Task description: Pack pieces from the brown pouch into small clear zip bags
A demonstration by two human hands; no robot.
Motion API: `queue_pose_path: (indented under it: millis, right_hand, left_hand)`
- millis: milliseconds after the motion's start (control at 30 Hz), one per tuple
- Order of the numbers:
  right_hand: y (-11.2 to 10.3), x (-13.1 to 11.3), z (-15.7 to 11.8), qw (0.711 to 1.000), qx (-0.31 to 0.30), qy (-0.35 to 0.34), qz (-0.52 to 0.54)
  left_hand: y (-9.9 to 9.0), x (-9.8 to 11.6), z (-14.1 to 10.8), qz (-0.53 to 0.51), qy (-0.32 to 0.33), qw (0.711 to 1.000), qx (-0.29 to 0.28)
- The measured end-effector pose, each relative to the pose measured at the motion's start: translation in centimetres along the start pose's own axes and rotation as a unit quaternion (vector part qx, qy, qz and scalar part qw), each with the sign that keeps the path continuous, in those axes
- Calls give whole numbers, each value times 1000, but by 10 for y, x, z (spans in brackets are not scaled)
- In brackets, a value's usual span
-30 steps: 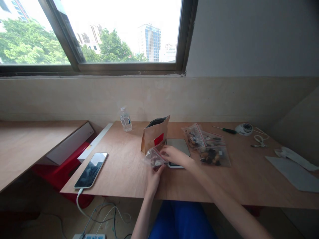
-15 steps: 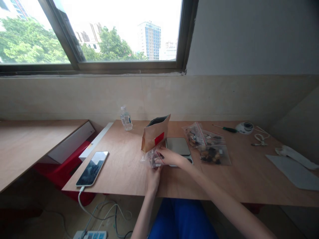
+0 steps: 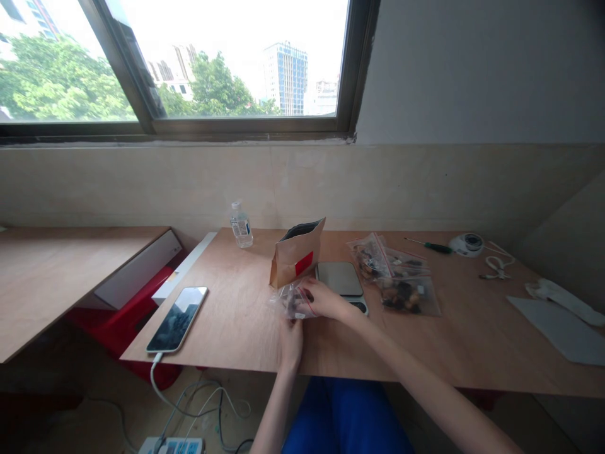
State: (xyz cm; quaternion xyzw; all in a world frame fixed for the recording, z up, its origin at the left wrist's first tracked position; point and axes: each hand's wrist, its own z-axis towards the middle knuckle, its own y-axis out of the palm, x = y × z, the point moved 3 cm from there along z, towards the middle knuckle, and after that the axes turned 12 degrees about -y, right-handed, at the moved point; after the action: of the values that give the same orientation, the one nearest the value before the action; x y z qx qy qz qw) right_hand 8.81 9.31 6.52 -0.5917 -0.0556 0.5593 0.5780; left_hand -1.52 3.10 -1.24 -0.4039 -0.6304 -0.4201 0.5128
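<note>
A small clear zip bag with a red seal line is between my hands, just in front of an upright brown paper pouch whose top is open. My left hand grips the bag from below, near its lower side. The fingers of my right hand are closed at the bag's right end, by the red line. Partly behind my right hand lies a kitchen scale with a bare plate. Filled zip bags with dark and brown pieces lie to the right of the scale.
A water bottle stands at the back. The phone lies at the left with its cable over the edge. Farther right are a green screwdriver, a white dome camera, a coiled cable and a white sheet.
The view has shifted slightly. Both hands stay at the clear bag in nearly the same pose, and nothing has been let go.
</note>
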Motion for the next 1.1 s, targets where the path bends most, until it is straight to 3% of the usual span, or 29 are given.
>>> queue_pose_path:
  millis: [167, 467, 667, 867, 933, 1100]
  right_hand:
    - [-1, -2, 1, 1000, 16, -6, -8]
    - [-17, 12, -7, 986, 95, 57, 123]
    - [-72, -1, 0, 979, 167, 15, 113]
    - [-132, -29, 35, 943, 327, -62, 6]
    - [-138, -33, 49, 940, 321, -98, -60]
    - [-129, -28, 66, 960, 194, -143, -144]
  left_hand:
    - [-1, 2, -1, 9, -14, 1000, 14]
    - [1, 7, -1, 8, -21, 1000, 12]
    - [1, 4, -1, 3, -25, 1000, 6]
    - [1, 6, -1, -9, -14, 1000, -8]
    - [1, 7, -1, -20, -11, 1000, -15]
    - [1, 9, -2, -36, -24, 999, -3]
